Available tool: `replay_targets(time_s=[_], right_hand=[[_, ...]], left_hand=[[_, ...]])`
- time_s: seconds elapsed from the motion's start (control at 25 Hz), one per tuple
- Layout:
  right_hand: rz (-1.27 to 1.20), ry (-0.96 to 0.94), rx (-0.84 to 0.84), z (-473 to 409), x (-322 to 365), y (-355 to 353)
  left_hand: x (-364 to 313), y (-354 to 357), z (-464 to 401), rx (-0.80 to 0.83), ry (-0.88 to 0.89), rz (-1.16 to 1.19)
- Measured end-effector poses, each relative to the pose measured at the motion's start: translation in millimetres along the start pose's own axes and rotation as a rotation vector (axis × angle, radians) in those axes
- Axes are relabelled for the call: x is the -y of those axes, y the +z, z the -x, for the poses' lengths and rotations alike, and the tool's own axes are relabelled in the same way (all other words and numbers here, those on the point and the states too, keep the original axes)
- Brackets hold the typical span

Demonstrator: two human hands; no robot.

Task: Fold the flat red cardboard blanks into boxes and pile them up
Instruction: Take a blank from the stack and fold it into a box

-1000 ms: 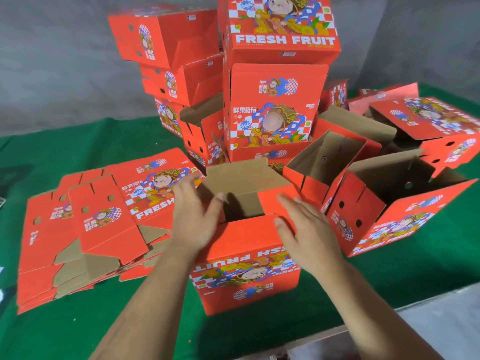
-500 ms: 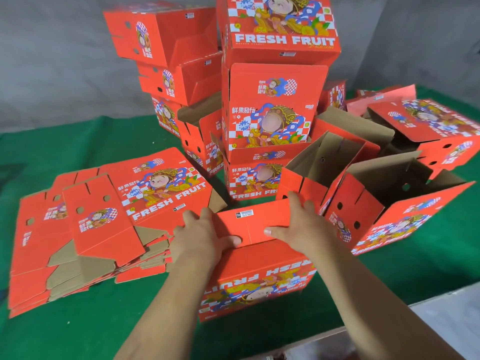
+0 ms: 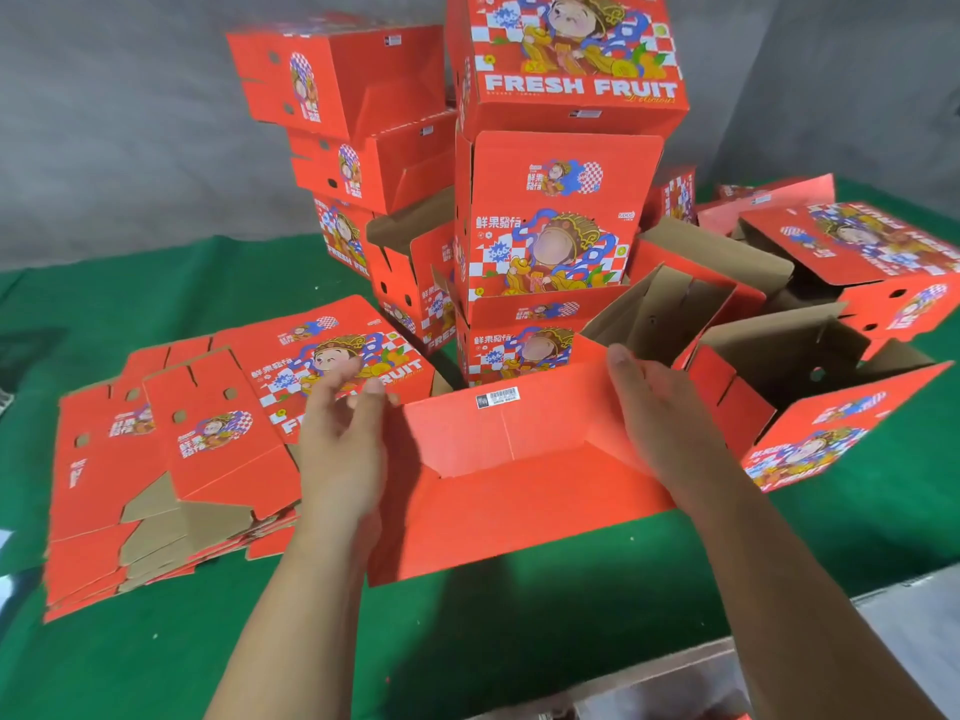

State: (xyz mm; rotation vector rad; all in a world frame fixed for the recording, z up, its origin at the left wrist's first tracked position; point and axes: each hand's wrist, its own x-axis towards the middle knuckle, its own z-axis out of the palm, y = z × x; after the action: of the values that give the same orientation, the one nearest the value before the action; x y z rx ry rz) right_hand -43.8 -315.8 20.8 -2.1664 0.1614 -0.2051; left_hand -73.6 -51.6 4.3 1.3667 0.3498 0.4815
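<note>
head view: half-folded red box (image 3: 519, 485) sits on the green table cloth (image 3: 130, 657) at the near edge, plain red panels up, barcode sticker (image 3: 497, 397) on its far flap. left hand (image 3: 340, 444) at box's left side, fingers loosely spread, grip unclear. right hand (image 3: 660, 413) flat against right side, fingers straight. stack of flat blanks (image 3: 171, 459) just left. pile of folded boxes (image 3: 561, 163) behind.

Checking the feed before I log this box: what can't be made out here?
- Head view: the top box is cut off by the upper edge.
- The barcode label on the held box is too small to read.
- The left hand is motion-blurred, so its grip is unclear.
- The right hand hides that box's right wall.
</note>
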Motion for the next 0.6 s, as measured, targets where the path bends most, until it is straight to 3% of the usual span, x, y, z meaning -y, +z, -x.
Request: replay_targets(time_s=[0.12, 0.2, 0.24, 0.36, 0.52, 0.6], right_hand=[[-0.004, -0.034, -0.092, 6, 11, -11], [0.009, -0.107, -0.163, 11, 17, -15], [0.019, -0.153, -0.192, 14, 22, -16], [-0.005, -0.228, -0.308, 22, 42, -24], [-0.22, -0.239, -0.378, 24, 47, -38], [-0.245, -0.172, -0.356, 24, 37, -41]], left_hand=[[-11, -13, -1, -0.087, -0.415, 0.144], [-24, -22, -3, 0.083, -0.749, 0.228], [-26, -26, -1, 0.182, -0.806, 0.235], [-20, -25, 9, 0.275, -0.721, 0.175], [-34, -10, 10, 0.12, -0.398, 0.379], [-42, -2, 14, 0.14, -0.272, 0.338]])
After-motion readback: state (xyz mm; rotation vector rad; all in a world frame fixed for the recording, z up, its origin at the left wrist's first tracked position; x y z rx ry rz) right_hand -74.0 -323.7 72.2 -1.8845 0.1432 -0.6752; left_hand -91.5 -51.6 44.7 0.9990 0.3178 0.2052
